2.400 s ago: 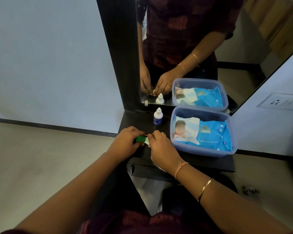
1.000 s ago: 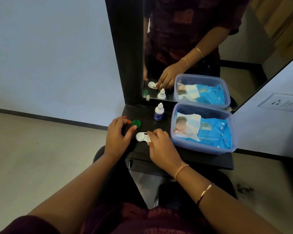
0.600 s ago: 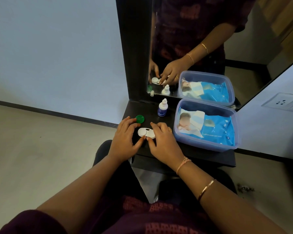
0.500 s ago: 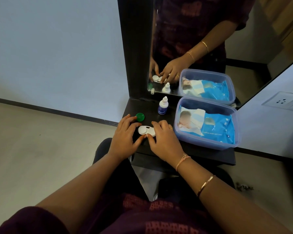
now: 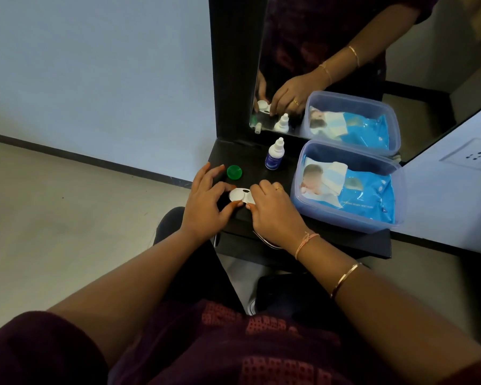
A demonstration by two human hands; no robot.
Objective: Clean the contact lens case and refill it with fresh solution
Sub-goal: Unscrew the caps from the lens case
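A white contact lens case [image 5: 240,195] lies on the dark shelf [image 5: 250,162]; its left well is uncovered. My left hand [image 5: 206,204] pinches the left end of the case with thumb and forefinger. My right hand [image 5: 272,209] covers the right end, its fingers curled over that part of the case. The green cap [image 5: 234,172] lies loose on the shelf just behind my left hand. A small white solution bottle [image 5: 274,154] with a blue label stands upright behind the case, its nozzle capped.
A clear plastic tub [image 5: 345,220] holding a blue pack of wet wipes [image 5: 358,193] fills the shelf's right side. A mirror [image 5: 345,65] rises behind the shelf. A wall socket [image 5: 472,157] is on the right. Bare floor lies to the left.
My left hand took the green cap off the case, set it down on the shelf behind, then came back to pinch the case's left end. My right hand stayed on the case.
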